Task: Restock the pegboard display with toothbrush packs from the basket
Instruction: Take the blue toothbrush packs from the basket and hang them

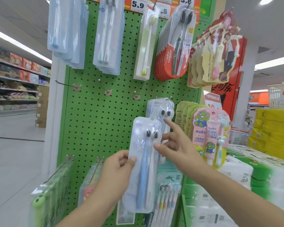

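Lifting a toothbrush pack (pixel 143 163) toward the pegboard (pixel 95 115), my left hand (pixel 116 171) pinches its edge while my right hand (pixel 175 143), thumb steadying it, points loosely at the matching pack (pixel 161 110) hanging above. Next: thread its hole onto that hook.

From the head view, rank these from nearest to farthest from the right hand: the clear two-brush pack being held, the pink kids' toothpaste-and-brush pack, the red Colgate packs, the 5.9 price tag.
1. Clear two-brush pack: touching the right hand, on its left.
2. Pink kids' toothpaste-and-brush pack: just to its right.
3. Red Colgate packs: well above.
4. 5.9 price tag: top of the board, farthest.
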